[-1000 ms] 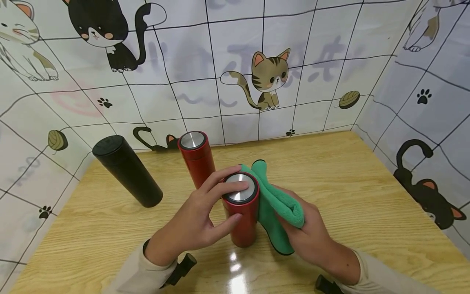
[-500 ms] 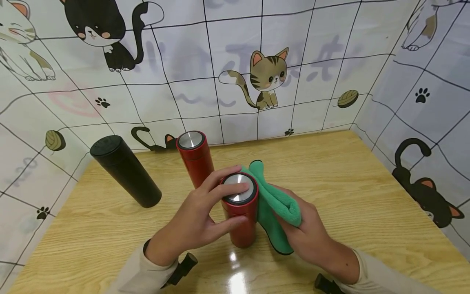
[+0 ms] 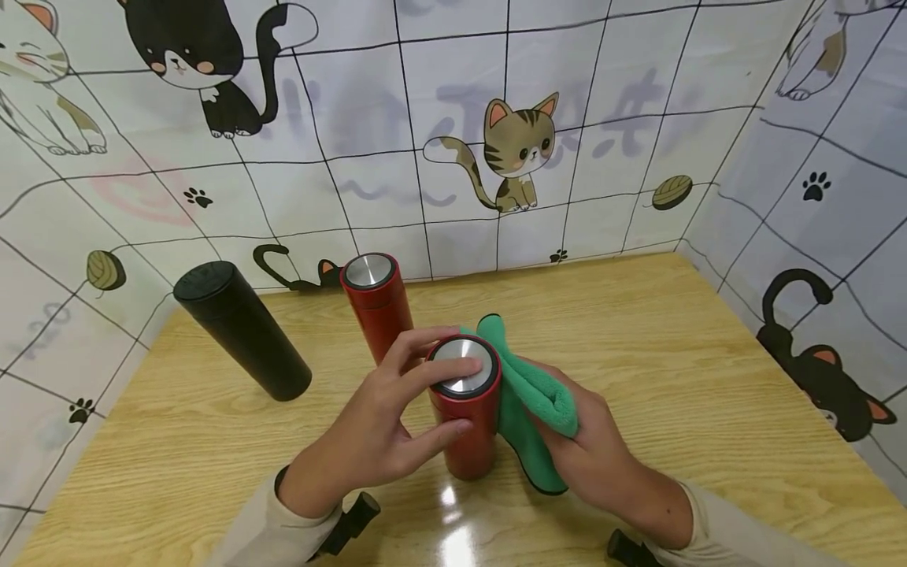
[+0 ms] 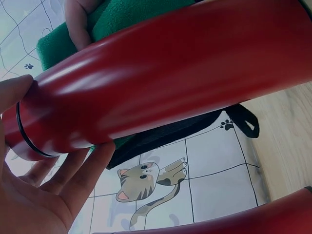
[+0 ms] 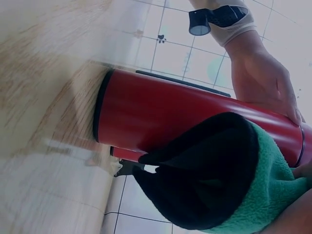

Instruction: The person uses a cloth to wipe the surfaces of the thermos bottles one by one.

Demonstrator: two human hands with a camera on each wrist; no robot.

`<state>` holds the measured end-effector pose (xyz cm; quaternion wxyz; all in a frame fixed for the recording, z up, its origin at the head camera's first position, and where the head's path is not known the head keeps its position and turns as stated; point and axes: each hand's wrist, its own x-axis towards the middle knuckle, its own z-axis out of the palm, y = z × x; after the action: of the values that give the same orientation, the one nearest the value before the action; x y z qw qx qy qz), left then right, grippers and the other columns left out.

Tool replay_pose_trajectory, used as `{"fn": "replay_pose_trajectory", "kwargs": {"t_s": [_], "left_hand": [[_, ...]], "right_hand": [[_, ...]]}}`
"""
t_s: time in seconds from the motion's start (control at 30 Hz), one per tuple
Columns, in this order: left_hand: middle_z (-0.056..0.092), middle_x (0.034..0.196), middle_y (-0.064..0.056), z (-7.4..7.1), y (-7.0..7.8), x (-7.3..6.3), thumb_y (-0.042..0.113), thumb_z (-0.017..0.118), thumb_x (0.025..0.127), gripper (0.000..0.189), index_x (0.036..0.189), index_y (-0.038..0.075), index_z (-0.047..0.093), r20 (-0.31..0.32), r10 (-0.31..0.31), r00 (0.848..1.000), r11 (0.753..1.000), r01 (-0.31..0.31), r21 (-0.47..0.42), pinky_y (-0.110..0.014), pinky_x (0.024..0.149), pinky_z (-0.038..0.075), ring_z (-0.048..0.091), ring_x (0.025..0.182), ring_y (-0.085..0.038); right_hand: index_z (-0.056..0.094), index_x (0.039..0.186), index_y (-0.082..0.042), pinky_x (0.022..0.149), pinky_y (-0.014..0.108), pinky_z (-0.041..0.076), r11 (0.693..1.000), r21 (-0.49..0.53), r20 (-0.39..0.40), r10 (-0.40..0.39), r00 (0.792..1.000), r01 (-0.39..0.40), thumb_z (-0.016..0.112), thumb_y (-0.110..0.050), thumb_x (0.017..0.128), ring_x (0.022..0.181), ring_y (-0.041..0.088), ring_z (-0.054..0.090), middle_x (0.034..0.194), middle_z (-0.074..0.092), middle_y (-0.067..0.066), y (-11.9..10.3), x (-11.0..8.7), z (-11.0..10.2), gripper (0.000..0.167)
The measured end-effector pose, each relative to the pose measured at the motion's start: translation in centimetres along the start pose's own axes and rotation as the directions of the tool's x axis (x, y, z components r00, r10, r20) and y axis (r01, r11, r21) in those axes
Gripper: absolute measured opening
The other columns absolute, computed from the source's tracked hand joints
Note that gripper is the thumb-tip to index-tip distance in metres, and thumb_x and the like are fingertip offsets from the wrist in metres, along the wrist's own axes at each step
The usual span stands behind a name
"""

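In the head view, my left hand grips the top of a red thermos flask. One finger lies across its steel lid and the thumb is on its side, below the rim. The flask stands upright on the table. My right hand holds a folded green cloth with black edging against the flask's right side. From the left wrist, the flask crosses the view, with the cloth behind it. The right wrist view has the cloth's black-lined fold overlapping the flask.
Behind the left hand stands a second red flask with a steel lid. A black flask stands further left. The wood-grain table meets a cat-patterned backdrop at the back and sides.
The top end of the green cloth has shifted slightly left and down by the flask. Both hands keep their holds, and the other flasks stand where they were.
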<state>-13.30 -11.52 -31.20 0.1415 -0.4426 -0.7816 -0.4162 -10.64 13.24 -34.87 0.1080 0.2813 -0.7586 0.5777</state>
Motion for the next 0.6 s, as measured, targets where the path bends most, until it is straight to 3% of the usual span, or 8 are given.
{"fn": "replay_pose_trajectory", "kwargs": {"t_s": [0.23, 0.33, 0.5, 0.6], "left_hand": [[0.04, 0.15, -0.009, 0.07, 0.0, 0.03, 0.02, 0.072, 0.091, 0.052, 0.139, 0.019, 0.053, 0.022, 0.021, 1.0, 0.999, -0.02, -0.034, -0.036, 0.103, 0.052, 0.053, 0.13, -0.022], [0.041, 0.15, -0.009, 0.15, 0.07, 0.03, 0.022, 0.072, 0.09, 0.052, 0.139, 0.019, 0.052, 0.02, 0.021, 1.0, 1.0, -0.021, 0.0, -0.037, 0.102, 0.053, 0.055, 0.129, -0.021], [0.042, 0.149, -0.01, 0.46, 0.13, 0.19, 0.03, 0.083, 0.082, 0.065, 0.137, 0.018, 0.05, 0.001, 0.028, 1.0, 0.997, -0.028, 0.069, -0.037, 0.099, 0.055, 0.059, 0.125, -0.02], [0.043, 0.148, -0.011, 0.69, 0.08, 0.31, 0.031, 0.089, 0.075, 0.073, 0.135, 0.016, 0.049, -0.009, 0.041, 0.999, 0.995, -0.041, 0.09, -0.036, 0.099, 0.055, 0.061, 0.123, -0.022]], "right_hand": [[0.05, 0.144, -0.004, 0.103, 0.024, 0.05, 0.998, -0.006, -0.04, -0.057, 0.998, 0.057, 0.051, 0.015, 0.094, 0.131, 0.01, 0.056, 0.141, 0.058, 0.009, 0.14, -0.22, 0.11, 0.054], [0.049, 0.145, -0.005, 0.104, 0.025, 0.05, 0.999, 0.001, -0.026, -0.038, 0.999, 0.038, 0.05, 0.013, 0.096, 0.132, 0.01, 0.056, 0.142, 0.058, 0.009, 0.03, -0.22, 0.1, 0.053], [0.049, 0.146, -0.012, 0.104, 0.024, 0.049, 1.0, -0.019, -0.004, 0.02, 1.0, -0.02, 0.051, 0.007, 0.099, 0.132, 0.009, 0.055, 0.143, 0.057, 0.005, -0.08, -0.19, 0.1, 0.051], [0.05, 0.145, -0.007, 0.104, 0.024, 0.05, 0.999, -0.014, -0.029, -0.032, 0.999, 0.032, 0.051, 0.012, 0.096, 0.132, 0.01, 0.056, 0.142, 0.059, 0.007, 0.06, -0.24, 0.2, 0.052]]}}
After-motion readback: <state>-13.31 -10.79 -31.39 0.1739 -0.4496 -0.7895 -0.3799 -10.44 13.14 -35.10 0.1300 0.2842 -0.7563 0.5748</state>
